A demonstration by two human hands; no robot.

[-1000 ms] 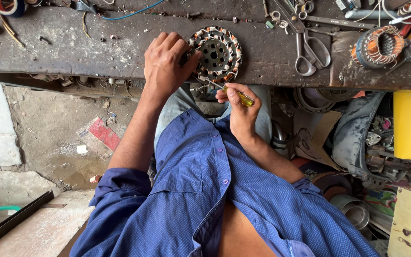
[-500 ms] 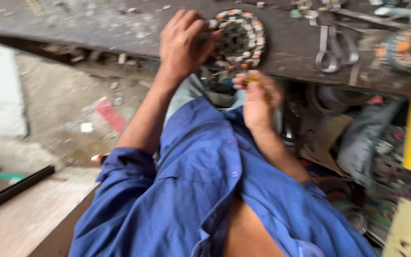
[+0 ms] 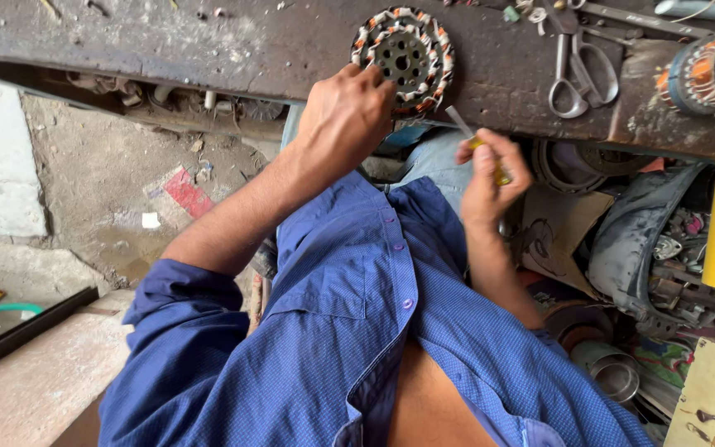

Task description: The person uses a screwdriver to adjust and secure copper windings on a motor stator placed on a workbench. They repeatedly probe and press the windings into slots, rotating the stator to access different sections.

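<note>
Right hand point(image 3: 490, 170) drawn back, probably gripping screwdriver point(image 3: 477, 142), left hand point(image 3: 345, 116) on stator point(image 3: 403, 56)

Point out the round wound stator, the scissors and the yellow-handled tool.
Round wound stator point(image 3: 405, 56): head view, on its perforated metal centre.
Scissors point(image 3: 581, 70): head view, between the two finger loops, near the pivot.
Yellow-handled tool point(image 3: 462, 122): head view, on the bare shaft above the right hand point(image 3: 490, 178).
</note>
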